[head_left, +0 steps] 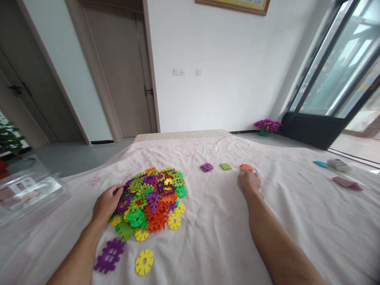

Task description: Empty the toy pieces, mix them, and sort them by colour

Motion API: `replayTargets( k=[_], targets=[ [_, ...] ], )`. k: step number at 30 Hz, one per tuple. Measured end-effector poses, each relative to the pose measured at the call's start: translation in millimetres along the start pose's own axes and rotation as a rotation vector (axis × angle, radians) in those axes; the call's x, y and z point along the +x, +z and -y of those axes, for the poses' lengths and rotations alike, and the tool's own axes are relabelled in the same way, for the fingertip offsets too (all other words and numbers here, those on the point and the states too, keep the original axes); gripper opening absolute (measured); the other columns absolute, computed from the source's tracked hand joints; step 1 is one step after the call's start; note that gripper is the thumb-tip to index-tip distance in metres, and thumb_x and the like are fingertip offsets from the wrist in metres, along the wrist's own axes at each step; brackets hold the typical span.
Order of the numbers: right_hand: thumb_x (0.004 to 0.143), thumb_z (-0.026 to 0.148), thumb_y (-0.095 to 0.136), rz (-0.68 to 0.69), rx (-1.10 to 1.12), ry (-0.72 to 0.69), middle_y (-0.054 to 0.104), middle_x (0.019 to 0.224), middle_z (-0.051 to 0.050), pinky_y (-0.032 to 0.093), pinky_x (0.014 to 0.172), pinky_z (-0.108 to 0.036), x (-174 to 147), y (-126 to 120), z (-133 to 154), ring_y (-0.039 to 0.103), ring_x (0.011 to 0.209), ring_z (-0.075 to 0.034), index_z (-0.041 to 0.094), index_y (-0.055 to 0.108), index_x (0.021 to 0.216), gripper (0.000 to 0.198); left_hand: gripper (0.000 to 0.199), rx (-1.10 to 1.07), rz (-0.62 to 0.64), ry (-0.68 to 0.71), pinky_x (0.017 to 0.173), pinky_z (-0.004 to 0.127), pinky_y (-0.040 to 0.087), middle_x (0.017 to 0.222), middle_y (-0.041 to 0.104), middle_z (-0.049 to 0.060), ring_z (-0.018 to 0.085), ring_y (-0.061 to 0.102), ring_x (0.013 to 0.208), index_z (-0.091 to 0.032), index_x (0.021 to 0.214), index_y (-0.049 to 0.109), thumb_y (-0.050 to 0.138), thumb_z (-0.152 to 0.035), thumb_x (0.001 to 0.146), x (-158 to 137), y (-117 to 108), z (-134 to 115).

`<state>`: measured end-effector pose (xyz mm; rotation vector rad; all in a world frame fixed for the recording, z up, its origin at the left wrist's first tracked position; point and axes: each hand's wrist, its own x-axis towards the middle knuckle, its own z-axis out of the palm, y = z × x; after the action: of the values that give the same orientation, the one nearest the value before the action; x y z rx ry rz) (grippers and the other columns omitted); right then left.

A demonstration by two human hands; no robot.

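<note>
The person works over a table [213,237] which is covered with a pale pink cloth with a flower pattern. The right hand [249,180] is stretched forward, and its fingers are kept close together at the near edge of a flat orange plastic piece with toothed edges [246,165]. I cannot tell if the fingers pinch this piece or only press on it, because the tips are partly hidden.

The orange piece is the rightmost in a row of three. To its left, and apart from it, there is a light green toothed plastic piece [225,166], and further left a purple plastic piece with an openwork pattern [206,167].

The left hand [107,204] is at the left edge of a heaped pile of purple, green, orange and yellow plastic building pieces [151,194]. A small gap is seen near its thumb, but the other fingertips are not clear, so I cannot tell whether it grips something.

In front of the pile, on the near side, lie a purple square piece with a window-like centre [111,254] and a yellow round notched disc [140,267], apart from each other. A clear plastic box [31,194] is at the far left.
</note>
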<state>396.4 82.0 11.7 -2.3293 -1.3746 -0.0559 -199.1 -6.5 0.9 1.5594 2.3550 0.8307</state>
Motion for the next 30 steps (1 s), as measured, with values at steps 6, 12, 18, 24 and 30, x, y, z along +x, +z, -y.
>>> replayTargets(
  k=[6,12,18,24,30],
  targets=[
    [0.085,0.022,0.048,-0.061,0.089,-0.16,0.063,0.128,-0.011,0.043,0.097,-0.04,-8.4,-0.7,25.2,0.055,0.118,-0.029,0.021,0.069,0.122,0.042,0.039,0.005,-0.011,0.001,0.078,0.029,0.048,0.111,0.073,0.002,0.025,0.067,0.099,-0.033,0.115,0.069,0.044,-0.048,0.089,-1.5,-1.8,-3.1],
    [0.088,0.027,0.053,0.17,0.395,-0.602,0.071,0.108,-0.007,0.048,0.087,-0.031,-59.2,10.8,104.6,0.066,0.09,-0.019,0.02,0.071,0.111,0.03,0.039,-0.004,-0.008,0.01,0.076,0.027,0.048,0.108,0.074,0.002,0.024,0.067,0.097,-0.031,0.116,0.068,0.045,-0.046,0.089,-2.7,-3.4,-5.9],
    [0.092,0.043,0.055,0.268,0.433,-0.826,0.058,0.134,-0.014,0.042,0.101,-0.037,-122.9,17.9,160.9,0.054,0.121,-0.027,0.017,0.052,0.139,0.054,0.038,-0.003,-0.01,-0.008,0.076,0.027,0.048,0.109,0.074,0.001,0.024,0.068,0.096,-0.032,0.115,0.068,0.045,-0.047,0.088,-2.7,-2.5,-5.9],
    [0.077,0.035,0.073,0.292,0.456,-0.877,0.069,0.112,-0.008,0.044,0.094,-0.036,-137.9,12.5,174.2,0.058,0.108,-0.026,0.022,0.063,0.121,0.047,0.038,-0.012,-0.011,-0.007,0.078,0.027,0.048,0.108,0.074,0.001,0.023,0.068,0.095,-0.033,0.115,0.068,0.045,-0.047,0.088,-3.2,-2.2,-5.7],
    [0.074,0.025,0.067,0.215,0.734,-0.678,0.069,0.086,-0.001,0.046,0.067,-0.027,-121.5,15.1,166.8,0.06,0.071,-0.016,0.021,0.067,0.098,0.025,0.039,-0.008,-0.021,0.002,0.075,0.027,0.047,0.108,0.074,0.002,0.023,0.067,0.095,-0.032,0.115,0.068,0.045,-0.047,0.088,-1.1,-0.3,-2.5]
  ],
)
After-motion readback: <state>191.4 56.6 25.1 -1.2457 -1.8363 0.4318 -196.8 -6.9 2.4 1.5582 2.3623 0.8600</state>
